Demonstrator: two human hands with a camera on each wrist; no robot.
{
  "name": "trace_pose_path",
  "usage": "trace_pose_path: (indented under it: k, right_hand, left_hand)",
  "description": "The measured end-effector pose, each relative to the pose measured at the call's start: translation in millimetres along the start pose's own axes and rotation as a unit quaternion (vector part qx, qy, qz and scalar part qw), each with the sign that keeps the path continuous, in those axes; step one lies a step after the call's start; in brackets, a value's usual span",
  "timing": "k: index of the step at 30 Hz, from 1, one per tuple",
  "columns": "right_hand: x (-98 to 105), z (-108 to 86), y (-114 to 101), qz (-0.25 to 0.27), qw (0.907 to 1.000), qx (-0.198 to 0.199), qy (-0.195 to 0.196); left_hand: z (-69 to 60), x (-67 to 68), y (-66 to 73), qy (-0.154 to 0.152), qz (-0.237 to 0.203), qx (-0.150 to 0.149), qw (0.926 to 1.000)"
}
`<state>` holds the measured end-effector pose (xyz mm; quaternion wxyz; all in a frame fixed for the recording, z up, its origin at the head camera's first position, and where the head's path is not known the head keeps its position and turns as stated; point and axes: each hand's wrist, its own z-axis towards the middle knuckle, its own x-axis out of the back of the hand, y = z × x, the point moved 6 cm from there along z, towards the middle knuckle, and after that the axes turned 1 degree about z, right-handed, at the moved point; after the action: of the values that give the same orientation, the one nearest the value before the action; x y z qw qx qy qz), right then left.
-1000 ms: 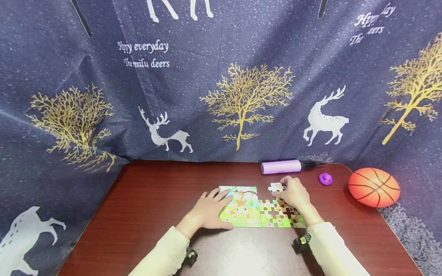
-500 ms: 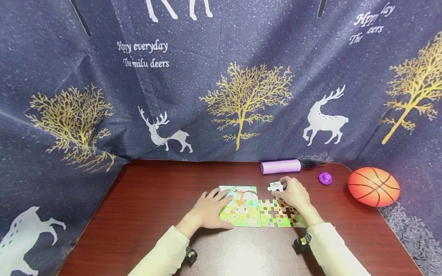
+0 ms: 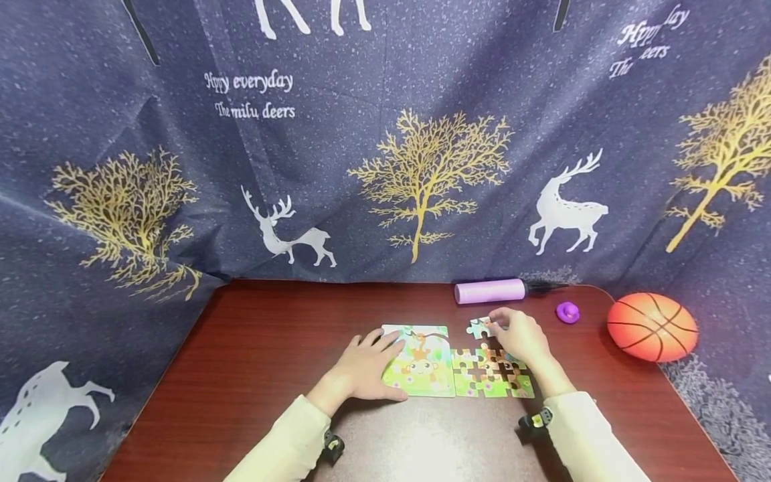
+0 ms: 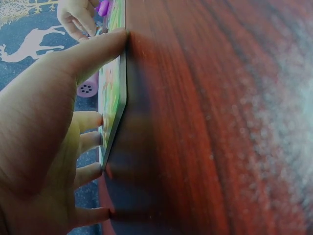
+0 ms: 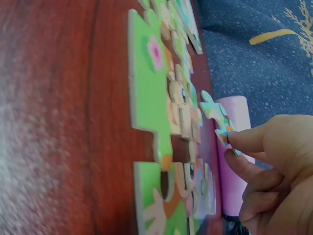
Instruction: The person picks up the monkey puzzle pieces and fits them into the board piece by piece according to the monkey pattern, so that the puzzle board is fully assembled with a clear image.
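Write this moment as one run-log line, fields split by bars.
left hand: touches monkey picture board | right hand: pinches puzzle piece | partly joined puzzle: beside board, apart from held piece | lilac pump: beyond piece

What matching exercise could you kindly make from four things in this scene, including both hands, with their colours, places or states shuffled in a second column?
Column one:
1. Ball
2. Pump
3. Left hand
4. Right hand

Column two:
A. Lilac, lying near the back edge of the table
B. Pinches a loose puzzle piece
C. Orange with dark lines
D. Touches the picture board

Right pairs: 1-C, 2-A, 3-D, 4-B.
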<state>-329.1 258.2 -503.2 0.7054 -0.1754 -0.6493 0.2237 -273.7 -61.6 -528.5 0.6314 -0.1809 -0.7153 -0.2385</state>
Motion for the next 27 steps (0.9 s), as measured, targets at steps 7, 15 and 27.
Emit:
trace_pose_path:
  k: [7,15,27]
  right_hand:
    - [3.7,-0.5,4.1,0.008,0.9999,0.004,-0.012]
    - [5.0,-2.8,-2.6,0.046,0.9987,0.006,-0.02]
    - [-21.4,-7.3,-33.7,0.124,0.9908,0.009,-0.053]
  left_hand:
    - [0.0,-0.6,0.0,0.0,-0.003,0.004,1.0]
    - [1.0,-1.9,0.4,0.004,0.0,0.001,1.0]
    - [1.7,-3.6,-0.6,0.007,-0.004,0.004,1.0]
